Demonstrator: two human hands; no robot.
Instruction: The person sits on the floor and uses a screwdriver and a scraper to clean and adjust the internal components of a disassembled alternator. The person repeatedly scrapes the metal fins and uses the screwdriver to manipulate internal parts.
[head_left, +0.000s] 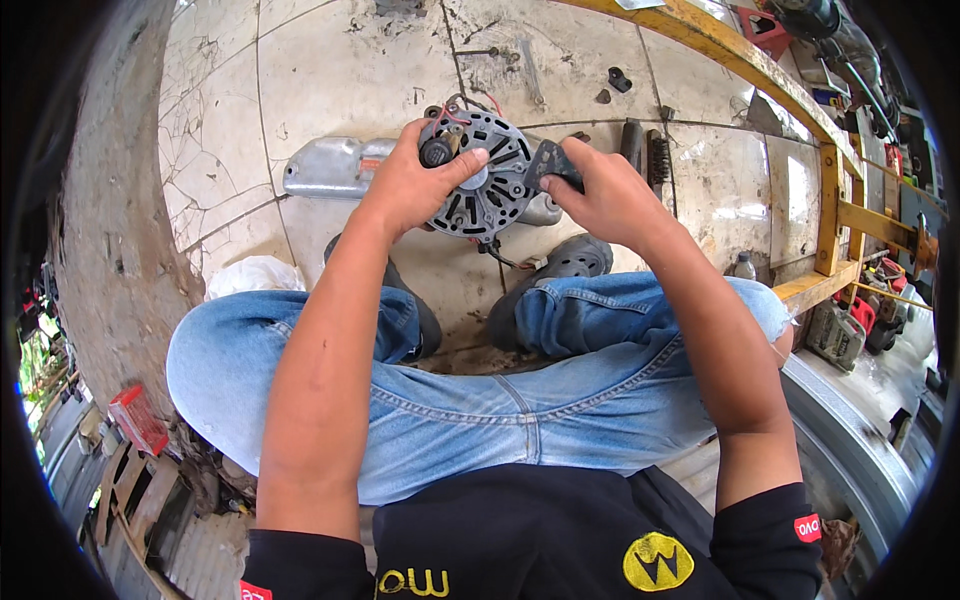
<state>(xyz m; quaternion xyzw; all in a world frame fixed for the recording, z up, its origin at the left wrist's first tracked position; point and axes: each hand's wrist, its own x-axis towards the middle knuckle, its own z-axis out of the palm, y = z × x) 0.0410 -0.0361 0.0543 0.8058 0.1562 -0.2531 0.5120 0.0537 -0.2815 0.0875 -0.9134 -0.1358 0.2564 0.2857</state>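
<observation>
A round, slotted metal alternator (490, 185) stands above the floor between my feet, its vented end facing up. My left hand (415, 185) is wrapped round its left side, the thumb lying across the hub. Red and dark wires come out at its top and bottom edges. In my right hand (605, 190) is a dark, flat-bladed scraper-like tool (552, 165), gripped with the blade against the alternator's right rim. Behind the alternator, a silver metal cover (325, 168) lies on the tiles, partly hidden by my left hand.
A wire brush (657, 158) lies right of my right hand. Farther off are a wrench (531, 72) and a small black part (619, 80). A yellow metal frame (830, 210) bounds the right side. My clogs (580, 256) flank the work; a white bag (253, 276) sits at left.
</observation>
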